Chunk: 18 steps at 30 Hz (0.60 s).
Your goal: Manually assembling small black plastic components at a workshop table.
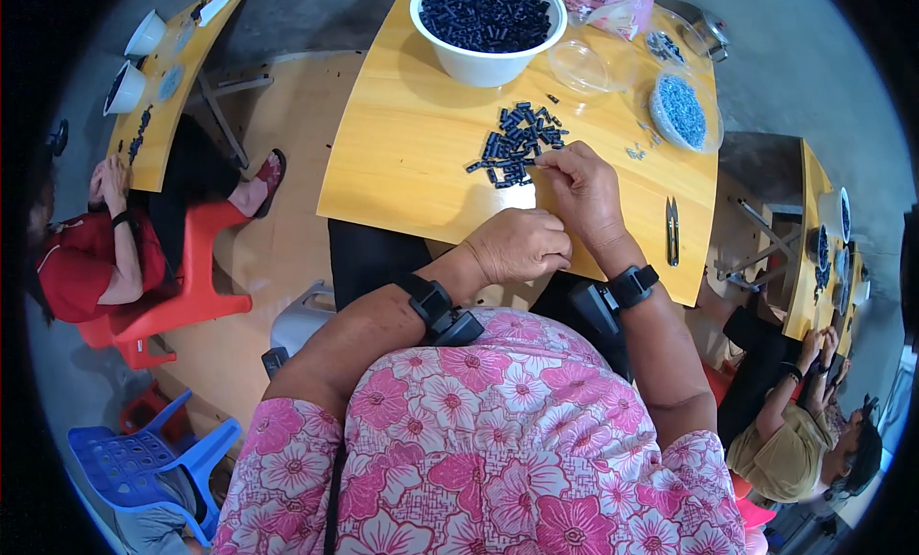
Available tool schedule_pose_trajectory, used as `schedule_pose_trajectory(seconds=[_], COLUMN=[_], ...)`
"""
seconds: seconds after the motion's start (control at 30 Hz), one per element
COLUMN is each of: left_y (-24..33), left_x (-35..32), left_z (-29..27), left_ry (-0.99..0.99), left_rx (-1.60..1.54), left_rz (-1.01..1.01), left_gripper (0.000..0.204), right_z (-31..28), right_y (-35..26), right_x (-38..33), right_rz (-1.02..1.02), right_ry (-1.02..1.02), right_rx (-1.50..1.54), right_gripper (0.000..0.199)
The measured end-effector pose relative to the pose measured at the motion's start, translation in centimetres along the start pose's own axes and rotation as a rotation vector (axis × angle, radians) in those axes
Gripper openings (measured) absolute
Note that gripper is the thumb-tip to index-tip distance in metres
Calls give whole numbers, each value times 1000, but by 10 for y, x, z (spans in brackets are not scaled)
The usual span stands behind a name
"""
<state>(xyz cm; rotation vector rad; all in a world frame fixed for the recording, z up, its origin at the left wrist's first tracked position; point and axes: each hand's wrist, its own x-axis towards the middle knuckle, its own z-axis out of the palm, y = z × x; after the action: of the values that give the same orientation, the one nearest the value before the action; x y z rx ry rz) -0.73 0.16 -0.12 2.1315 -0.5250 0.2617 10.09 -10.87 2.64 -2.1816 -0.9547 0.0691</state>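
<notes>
The right hand [586, 196] is at the black pieces [517, 138] on the desk [383, 162]; the left hand [517, 246] is nearer. Neither grip's state can be told.

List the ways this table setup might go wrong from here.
1. The loose pile of dark pieces lies right at the right hand's fingertips; a careless brush could scatter some.
2. The scissor-like snips lie to the right of that hand, points bare; a sideways reach might bring a prick.
3. The white bowl is open and well filled with similar pieces, so a knock could spill them.
</notes>
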Motion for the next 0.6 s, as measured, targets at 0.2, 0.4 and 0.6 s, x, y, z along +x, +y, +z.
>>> schedule_pose_trajectory(seconds=[0.2,0.4,0.6], left_y=[1,0,2], left_x=[-1,-1,1], left_z=[-3,-2,-2], left_ry=[6,4,20], left_rx=[-47,-69,-88], left_rz=[-29,-50,-74], left_gripper=[9,10,8], right_z=[8,9,-2], right_y=[-1,2,7], right_x=[5,7,3], right_rz=[22,-87,-188], right_ry=[-41,-49,-152], right_rx=[-44,-224,-364], right_gripper=[12,12,13])
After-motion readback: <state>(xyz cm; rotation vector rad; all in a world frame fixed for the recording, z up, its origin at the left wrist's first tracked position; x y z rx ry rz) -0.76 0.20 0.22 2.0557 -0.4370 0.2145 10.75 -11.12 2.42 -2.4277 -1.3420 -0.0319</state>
